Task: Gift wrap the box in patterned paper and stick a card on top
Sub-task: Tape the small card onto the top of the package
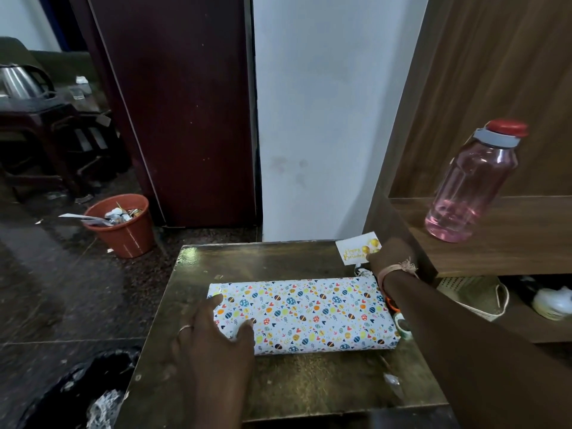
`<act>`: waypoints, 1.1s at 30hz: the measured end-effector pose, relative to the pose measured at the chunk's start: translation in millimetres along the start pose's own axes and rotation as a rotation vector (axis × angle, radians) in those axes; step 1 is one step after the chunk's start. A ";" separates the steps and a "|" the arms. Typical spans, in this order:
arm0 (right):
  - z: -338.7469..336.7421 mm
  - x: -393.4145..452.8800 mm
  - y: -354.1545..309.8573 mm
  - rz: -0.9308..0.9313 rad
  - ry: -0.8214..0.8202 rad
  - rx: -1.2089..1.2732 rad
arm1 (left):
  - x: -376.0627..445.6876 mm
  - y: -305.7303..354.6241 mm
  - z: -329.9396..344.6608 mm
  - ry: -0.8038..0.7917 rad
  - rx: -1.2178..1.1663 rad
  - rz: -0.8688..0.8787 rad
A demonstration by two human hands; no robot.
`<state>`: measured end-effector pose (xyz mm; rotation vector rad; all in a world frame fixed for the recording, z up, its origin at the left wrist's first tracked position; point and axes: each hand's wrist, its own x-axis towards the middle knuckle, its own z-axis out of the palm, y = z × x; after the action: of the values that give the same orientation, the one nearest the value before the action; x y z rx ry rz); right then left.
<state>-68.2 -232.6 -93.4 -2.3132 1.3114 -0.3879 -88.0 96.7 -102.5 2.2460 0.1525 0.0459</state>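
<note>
Left hand [213, 329] pressed flat, fingers loose, on egg-patterned wrapped box [306, 314]; right hand [390, 255] reached white birthday card [359, 248], grip unclear. Card might slip or crease.

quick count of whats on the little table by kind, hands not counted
wrapped box: 1
birthday card: 1, held by the right hand
tape roll: 1
total: 3
The left hand rests on the box; anything hidden behind the right arm is not counted.
</note>
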 end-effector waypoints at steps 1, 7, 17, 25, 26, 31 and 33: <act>-2.9 -1.5 -1.2 -0.001 0.007 0.048 | -0.7 0.0 -0.7 0.001 0.005 -0.001; -30.3 -31.9 -21.8 0.095 0.011 0.790 | 5.3 -6.9 -2.2 -0.036 0.065 -0.030; -36.0 -161.0 -4.7 0.171 -0.417 1.026 | -0.4 -2.7 -21.2 -0.107 -0.210 -0.048; -16.1 -191.4 -17.5 0.021 -0.322 0.739 | -2.6 -2.4 -10.6 -0.099 -0.143 -0.038; -15.5 -192.3 -17.1 -0.018 -0.285 0.635 | -2.1 -4.4 -8.1 -0.094 -0.111 -0.038; -27.3 -185.7 -2.4 -0.233 0.025 0.192 | -6.5 1.6 -11.1 -0.122 -0.048 -0.010; -28.7 -173.0 10.8 -0.297 0.185 0.155 | -6.8 2.2 -11.8 -0.132 -0.085 0.016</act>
<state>-177.0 -95.5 -78.0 -2.3860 0.9755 -0.7876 -95.6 103.6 -93.2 2.1581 0.0603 -0.0852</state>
